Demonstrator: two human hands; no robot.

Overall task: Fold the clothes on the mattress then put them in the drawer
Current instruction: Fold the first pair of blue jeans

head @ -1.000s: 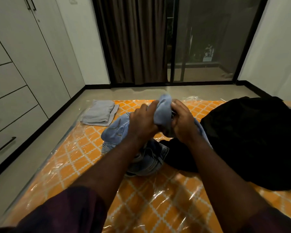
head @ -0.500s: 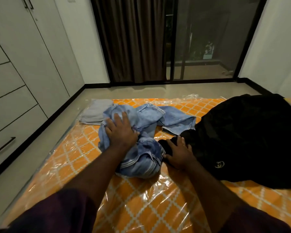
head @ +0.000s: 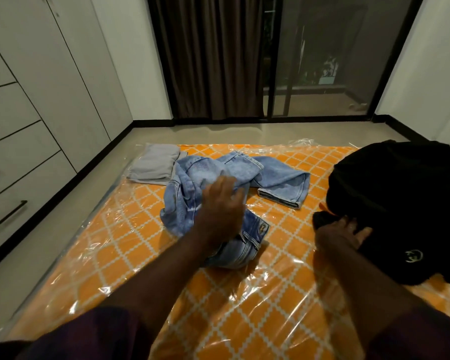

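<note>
Crumpled light blue jeans [head: 278,178] lie in the middle of the orange patterned mattress [head: 140,255], which is wrapped in clear plastic. My left hand [head: 222,206] rests on top of the jeans, fingers bent into the fabric. A heap of black clothes [head: 400,193] with a small round logo sits at the right. My right hand [head: 340,233] lies at the heap's near left edge, fingers spread against the black cloth. A folded grey garment [head: 153,163] lies flat at the mattress's far left corner.
White wardrobe drawers [head: 16,178] with black handles line the left wall, all closed. A strip of bare floor [head: 63,216] runs between them and the mattress. Dark curtains [head: 208,55] and a glass sliding door [head: 322,55] stand at the far end.
A second ago both hands held a jeans leg up together. The jeans now lie on the mattress, my left hand pressing them, and my right hand has shifted right to the black heap.
</note>
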